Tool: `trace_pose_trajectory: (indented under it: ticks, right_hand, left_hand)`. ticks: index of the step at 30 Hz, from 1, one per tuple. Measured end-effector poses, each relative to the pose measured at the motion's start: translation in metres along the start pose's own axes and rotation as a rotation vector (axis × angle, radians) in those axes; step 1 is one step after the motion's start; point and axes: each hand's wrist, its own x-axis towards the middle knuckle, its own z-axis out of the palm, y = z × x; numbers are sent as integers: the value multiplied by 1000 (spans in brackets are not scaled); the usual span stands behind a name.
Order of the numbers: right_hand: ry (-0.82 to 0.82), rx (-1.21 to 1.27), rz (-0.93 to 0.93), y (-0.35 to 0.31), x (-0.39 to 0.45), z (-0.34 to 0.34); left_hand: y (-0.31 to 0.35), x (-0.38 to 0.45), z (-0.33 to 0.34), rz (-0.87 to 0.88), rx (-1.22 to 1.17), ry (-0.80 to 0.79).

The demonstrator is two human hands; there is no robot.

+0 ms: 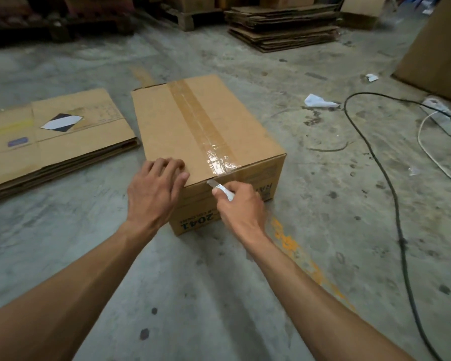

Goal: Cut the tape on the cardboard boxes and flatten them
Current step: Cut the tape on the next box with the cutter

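A closed cardboard box [167,126] stands on the concrete floor in the middle of the view. A strip of brown tape [197,118] runs along its top seam and down the near side. My left hand [155,190] rests flat on the near left corner of the top, fingers spread. My right hand [241,201] grips a small cutter [220,188], whose blade tip touches the tape just below the near top edge.
Flattened boxes [55,142] lie on the floor to the left. A stack of flattened cardboard [284,27] sits at the back, and a large box [440,53] at the far right. A black cable [391,194] and a power strip [445,115] lie on the right.
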Motion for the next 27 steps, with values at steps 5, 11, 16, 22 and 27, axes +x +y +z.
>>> trace_pose_trajectory:
  ticks: [5,11,16,22,27]
  right_hand:
    - [-132,159,3,8,12,-6]
    - [-77,-74,-122,3,9,-13]
    - [-27,-264,-202,1,4,-22]
    - [-23,-204,-223,9,-2,-17]
    - [-48,-217,-239,7,3,-18]
  left_hand:
    - [-11,-4,3,37,57,-25]
    - [-11,-3,2,38,127,-30]
    - [-4,4,1,56,206,-57]
    - [-8,3,1,67,207,-54]
    - [-6,4,0,56,183,-25]
